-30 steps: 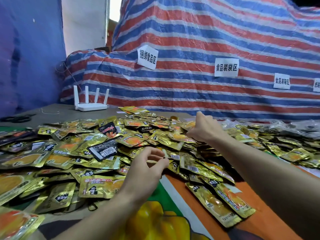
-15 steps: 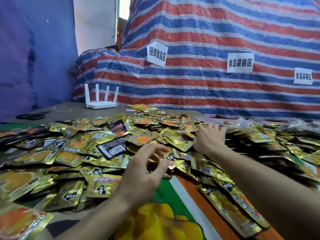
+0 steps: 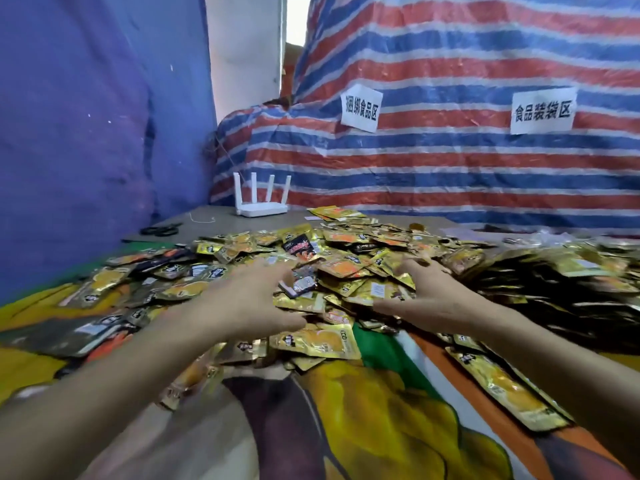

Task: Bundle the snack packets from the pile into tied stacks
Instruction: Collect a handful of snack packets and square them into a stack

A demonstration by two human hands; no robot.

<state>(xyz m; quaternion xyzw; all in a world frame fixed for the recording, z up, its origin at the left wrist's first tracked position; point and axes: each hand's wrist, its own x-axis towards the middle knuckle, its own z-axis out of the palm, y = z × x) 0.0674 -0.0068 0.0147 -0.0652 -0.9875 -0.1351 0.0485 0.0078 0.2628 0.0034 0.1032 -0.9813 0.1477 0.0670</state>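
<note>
**Both hands flat in the pile, fingers loose**

You are pressing your left hand [image 3: 247, 299] and right hand [image 3: 438, 301] into the near edge of the pile [image 3: 349, 247] of gold packets. One hand is sitting on each side of a small heap [image 3: 346, 289]. Fingers on both are stretching forward, released, with thumbs pointing inward and touching packets (the left one is motion-blurred, so fingertip contact is hard to tell). Neither hand is gripping a packet.

The pile is spreading over the printed cloth [image 3: 381, 417] from the left edge to the right edge, thickest just ahead of your hands. A black packet [image 3: 299, 245] is lying on top towards the back. One long packet [image 3: 509, 389] is lying on the cloth just beside your right forearm.

A router [image 3: 259, 204] and scissors [image 3: 161, 231] are sitting on the bare table [image 3: 207, 225] behind the pile at left. A striped tarp [image 3: 450, 174] is hanging behind, carrying two paper labels [image 3: 361, 107].
</note>
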